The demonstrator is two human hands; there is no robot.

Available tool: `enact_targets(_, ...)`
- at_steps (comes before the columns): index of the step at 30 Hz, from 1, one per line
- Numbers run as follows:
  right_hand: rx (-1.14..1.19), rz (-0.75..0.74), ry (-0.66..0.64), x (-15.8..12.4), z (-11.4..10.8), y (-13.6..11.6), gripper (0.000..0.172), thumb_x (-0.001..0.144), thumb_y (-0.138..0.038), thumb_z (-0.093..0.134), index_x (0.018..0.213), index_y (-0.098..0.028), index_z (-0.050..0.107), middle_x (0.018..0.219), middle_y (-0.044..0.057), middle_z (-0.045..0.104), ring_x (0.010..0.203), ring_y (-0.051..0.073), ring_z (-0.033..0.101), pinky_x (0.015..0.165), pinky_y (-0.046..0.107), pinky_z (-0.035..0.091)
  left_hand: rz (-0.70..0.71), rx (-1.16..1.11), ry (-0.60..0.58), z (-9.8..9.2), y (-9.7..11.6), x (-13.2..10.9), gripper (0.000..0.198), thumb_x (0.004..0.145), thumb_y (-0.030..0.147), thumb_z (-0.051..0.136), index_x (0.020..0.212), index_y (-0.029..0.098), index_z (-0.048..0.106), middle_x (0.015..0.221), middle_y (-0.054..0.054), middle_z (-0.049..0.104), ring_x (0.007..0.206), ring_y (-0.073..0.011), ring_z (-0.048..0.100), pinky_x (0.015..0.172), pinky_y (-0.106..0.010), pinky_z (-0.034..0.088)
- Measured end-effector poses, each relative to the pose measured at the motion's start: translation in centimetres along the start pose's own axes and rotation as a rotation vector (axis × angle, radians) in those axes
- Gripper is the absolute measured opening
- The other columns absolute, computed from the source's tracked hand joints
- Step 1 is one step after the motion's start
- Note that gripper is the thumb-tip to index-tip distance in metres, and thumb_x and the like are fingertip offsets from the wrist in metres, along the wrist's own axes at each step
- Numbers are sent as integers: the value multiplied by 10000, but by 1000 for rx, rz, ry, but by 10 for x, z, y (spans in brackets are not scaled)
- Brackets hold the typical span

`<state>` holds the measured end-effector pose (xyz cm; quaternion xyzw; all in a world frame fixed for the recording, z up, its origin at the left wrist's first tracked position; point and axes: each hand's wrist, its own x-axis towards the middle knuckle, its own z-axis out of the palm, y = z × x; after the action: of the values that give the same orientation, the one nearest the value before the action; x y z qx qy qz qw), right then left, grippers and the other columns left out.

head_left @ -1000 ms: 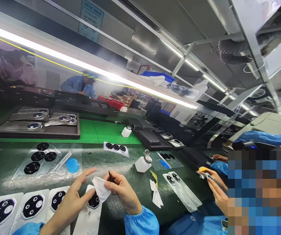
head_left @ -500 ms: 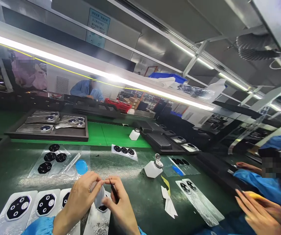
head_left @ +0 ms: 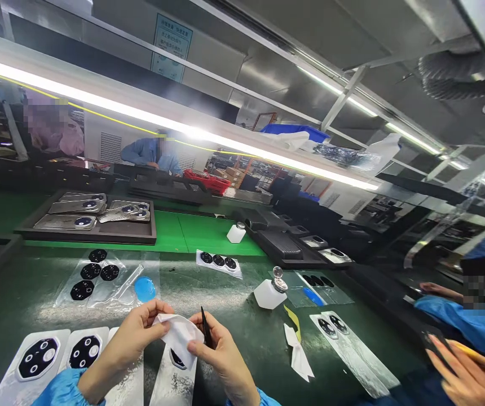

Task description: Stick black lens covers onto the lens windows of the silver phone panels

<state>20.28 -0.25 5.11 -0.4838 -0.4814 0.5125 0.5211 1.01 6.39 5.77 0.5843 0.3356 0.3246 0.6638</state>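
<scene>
Between my two hands is a small white wiping cloth (head_left: 179, 332), spread and creased. My left hand (head_left: 141, 330) pinches its left edge between thumb and fingers. On the other side, my right hand (head_left: 221, 352) grips the cloth with the thumb. Dark pointed tweezers (head_left: 205, 326) stick up from that same hand. Directly below the cloth lies a silvery phone back panel (head_left: 170, 386) with a black camera plate, partly covered. More such panels (head_left: 3, 386) with octagonal black camera plates (head_left: 38, 359) lie by my left forearm, which hides some of them.
White dispenser bottles (head_left: 268, 294) stand ahead and right. Clear bags hold black plates (head_left: 91, 272) and a blue disc (head_left: 145, 288). A tray (head_left: 149, 232) of phone panels sits far left. Crumpled white cloth (head_left: 300, 361) lies at right, near a co-worker's hands (head_left: 466, 366).
The cloth was bunched between my fingers and is now spread wider. My hands have moved apart, and the tweezers stand out more clearly.
</scene>
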Motion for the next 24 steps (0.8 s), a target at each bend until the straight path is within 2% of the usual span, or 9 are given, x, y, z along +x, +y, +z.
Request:
enact_targets(2,7,-47,5,0,-1,-2,299,685,-399,826,860,-201,684,767,-11,549,692,144,457,636,259,355,10,-1,15,-4,4,-1,253,789,405,671,907,186,623,868,-16,669,818,-185,625,763,-286,451)
enact_targets(4,-31,-112,33,-1,-1,-5,173,740,-358,783,760,-204,705,760,-6,511,694,147,448,643,267,347,35,14,25,-8,9,-3,213,804,397,650,809,185,630,926,-35,683,873,-201,625,791,-297,452)
enact_targets(7,-139,-156,-4,-5,-7,-11,186,803,-364,723,708,-207,745,847,28,514,732,163,462,653,281,342,78,60,20,-12,18,-4,210,826,378,597,743,187,615,956,-44,685,885,-209,621,790,-306,456)
enact_targets(9,-187,-141,-61,-8,-15,-15,217,801,-435,724,837,-226,771,939,41,529,673,142,430,615,279,328,107,110,0,-14,25,-6,173,837,327,560,739,192,608,898,-32,676,854,-203,618,771,-298,452)
enact_targets(11,-218,-133,-74,-10,-21,-18,370,794,-545,710,1018,-253,745,992,42,531,620,122,379,584,276,315,134,175,-25,-14,32,-9,148,838,257,527,734,195,612,868,-24,674,849,-202,617,764,-290,442)
enact_targets(14,-243,-111,-60,-13,-21,-17,510,865,-669,549,1113,-246,686,853,22,512,603,131,352,560,276,304,169,276,-48,-13,41,-13,174,835,185,499,714,197,623,837,-20,681,832,-202,613,750,-283,425)
enact_targets(18,-242,-66,-136,-18,-7,-9,492,937,-646,442,1023,-218,669,622,-38,380,560,129,329,540,274,273,264,479,-78,-11,48,-17,240,860,126,438,716,205,613,848,-10,692,820,-183,620,757,-272,426)
enact_targets(21,-194,-17,-161,-21,1,-4,509,932,-635,470,1207,-227,603,614,-44,436,542,122,367,515,260,262,338,590,-130,-11,51,-18,276,841,69,400,711,209,599,877,-2,691,811,-162,621,746,-253,430)
enact_targets(24,-129,38,-195,-22,3,-1,609,919,-641,493,1363,-225,505,630,-36,501,512,110,338,473,247,236,399,674,-164,-11,55,-19,291,829,42,388,705,212,590,897,-2,690,790,-151,615,727,-241,430)
